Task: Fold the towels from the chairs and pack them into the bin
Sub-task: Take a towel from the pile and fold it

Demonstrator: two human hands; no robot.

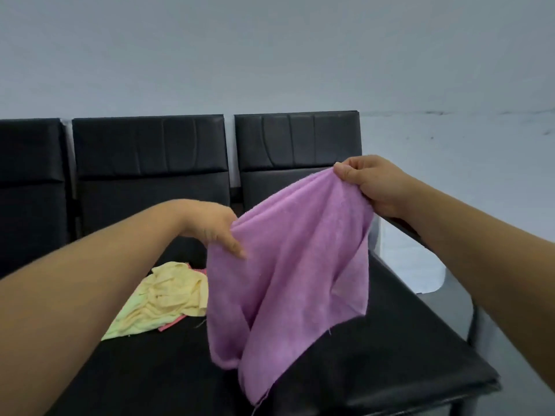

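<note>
Both hands grip one purple towel (288, 280): the right hand (369, 184) pinches its upper corner and the left hand (216, 226) pinches the edge lower down, probably to spread the cloth for folding. It hangs above a black chair seat (390, 340), beside a crumpled yellow towel (168, 298). Black chair backs (150, 145) line a pale wall (270, 55); no bin shows.

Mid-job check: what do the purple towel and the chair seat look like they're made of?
The purple towel: soft napped cloth, probably microfiber or terry; matte fuzzy surface, limp folds, loose threads at the hem. The chair seat: black leather-like upholstery, possibly vinyl; smooth with a faint sheen and creases.
</note>
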